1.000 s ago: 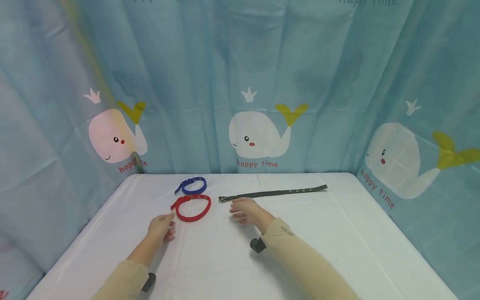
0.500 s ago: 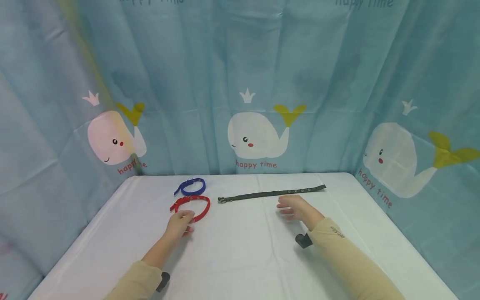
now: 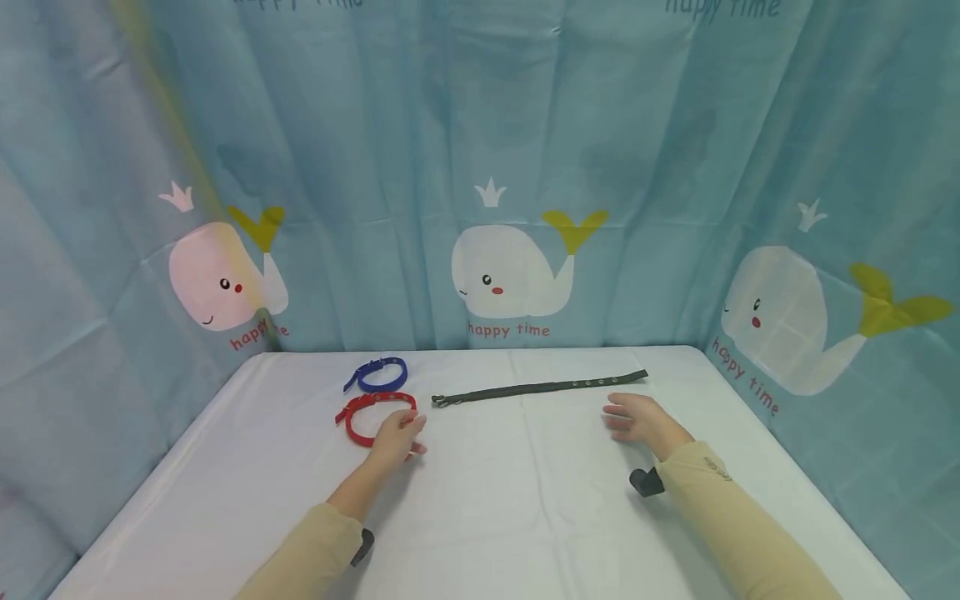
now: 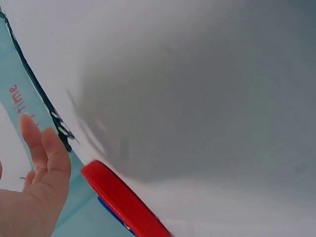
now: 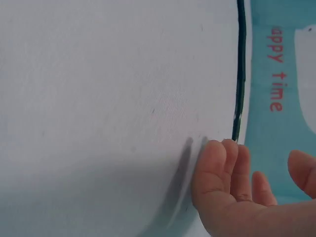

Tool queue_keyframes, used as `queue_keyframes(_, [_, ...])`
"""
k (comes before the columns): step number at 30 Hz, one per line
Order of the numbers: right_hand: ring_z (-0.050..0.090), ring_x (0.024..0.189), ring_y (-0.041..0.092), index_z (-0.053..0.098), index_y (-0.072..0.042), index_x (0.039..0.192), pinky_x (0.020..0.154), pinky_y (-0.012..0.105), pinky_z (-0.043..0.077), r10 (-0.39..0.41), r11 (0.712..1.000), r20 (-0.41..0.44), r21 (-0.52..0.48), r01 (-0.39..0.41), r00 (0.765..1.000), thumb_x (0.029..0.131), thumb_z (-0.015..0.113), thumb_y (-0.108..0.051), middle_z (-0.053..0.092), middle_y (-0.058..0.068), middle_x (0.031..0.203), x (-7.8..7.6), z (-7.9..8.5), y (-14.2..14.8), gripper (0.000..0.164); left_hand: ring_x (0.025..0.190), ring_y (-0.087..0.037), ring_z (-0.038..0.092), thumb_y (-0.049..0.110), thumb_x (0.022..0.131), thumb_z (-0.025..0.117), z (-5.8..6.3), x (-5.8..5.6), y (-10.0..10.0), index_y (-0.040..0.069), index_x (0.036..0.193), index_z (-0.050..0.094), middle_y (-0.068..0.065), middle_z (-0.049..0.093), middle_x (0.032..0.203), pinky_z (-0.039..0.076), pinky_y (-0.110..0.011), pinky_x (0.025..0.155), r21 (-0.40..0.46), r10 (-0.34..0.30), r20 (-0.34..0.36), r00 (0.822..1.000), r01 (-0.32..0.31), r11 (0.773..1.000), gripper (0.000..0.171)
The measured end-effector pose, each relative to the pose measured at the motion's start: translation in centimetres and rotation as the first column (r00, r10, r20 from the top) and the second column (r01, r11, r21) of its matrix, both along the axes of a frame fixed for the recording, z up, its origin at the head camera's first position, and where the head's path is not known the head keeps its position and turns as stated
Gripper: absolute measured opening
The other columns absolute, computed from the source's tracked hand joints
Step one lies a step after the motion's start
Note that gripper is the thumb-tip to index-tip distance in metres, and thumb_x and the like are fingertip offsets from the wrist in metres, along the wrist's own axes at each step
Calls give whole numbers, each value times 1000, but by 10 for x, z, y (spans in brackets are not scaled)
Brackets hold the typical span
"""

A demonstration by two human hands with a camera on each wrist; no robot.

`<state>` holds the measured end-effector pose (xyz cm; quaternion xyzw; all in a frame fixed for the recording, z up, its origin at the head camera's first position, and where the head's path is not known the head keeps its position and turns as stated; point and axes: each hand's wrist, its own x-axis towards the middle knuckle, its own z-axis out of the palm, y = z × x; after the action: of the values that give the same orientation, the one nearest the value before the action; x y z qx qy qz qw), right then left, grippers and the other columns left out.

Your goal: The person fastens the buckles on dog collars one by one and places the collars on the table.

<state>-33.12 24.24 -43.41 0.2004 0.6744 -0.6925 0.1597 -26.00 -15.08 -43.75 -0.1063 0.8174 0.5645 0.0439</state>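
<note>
My left hand (image 3: 395, 440) hovers at the near right side of a red buckled collar (image 3: 360, 437), hiding part of its loop; its fingers hold nothing. In the left wrist view the fingers stand apart from the red collar (image 4: 123, 197). A dark green collar (image 3: 517, 389) lies stretched out flat, buckle to the left and eyelet holes to the right. Below its right end my right hand (image 3: 639, 419) hangs with relaxed fingers and nothing in them. In the right wrist view the fingertips appear close to the dark strap (image 5: 241, 74), but I cannot tell of contact.
A blue buckled collar (image 3: 384, 386) lies just behind the red one. The white tabletop (image 3: 495, 517) is bounded at the back and sides by a light blue curtain (image 3: 405, 283) printed with whales.
My left hand has moved right, from beside the red collar's left to its near right side. My right hand has moved right along the dark green collar, from buckle to far end.
</note>
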Motion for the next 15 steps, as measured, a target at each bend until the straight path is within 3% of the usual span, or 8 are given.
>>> queue_keyframes(5, [26,141,41,10,5,152,110,46,30,-47,994,-11,-103,46,999,105,33,-11,18,30,154,1,-1,16,55,83,-22,64,23,101,52,-2,-7,13,-4,146,32,-24,51,127,51,-36,79,-14,0,-7,1000,-1,1000,56])
queue_keyframes(11, [20,144,37,5,2,153,112,41,27,-132,978,-42,-166,123,990,106,31,-10,10,27,157,-3,2,30,56,98,-32,64,17,100,54,-6,-22,29,-5,149,22,-30,34,146,48,-44,93,-60,27,-24,999,-28,998,63])
queue_keyframes(15, [21,143,37,1,3,152,112,39,27,-160,975,-53,-164,150,986,105,32,-9,9,27,157,-8,3,33,58,125,-41,48,11,97,56,-15,-34,37,-10,147,23,-34,31,146,37,-49,105,-135,29,-78,997,-39,990,63])
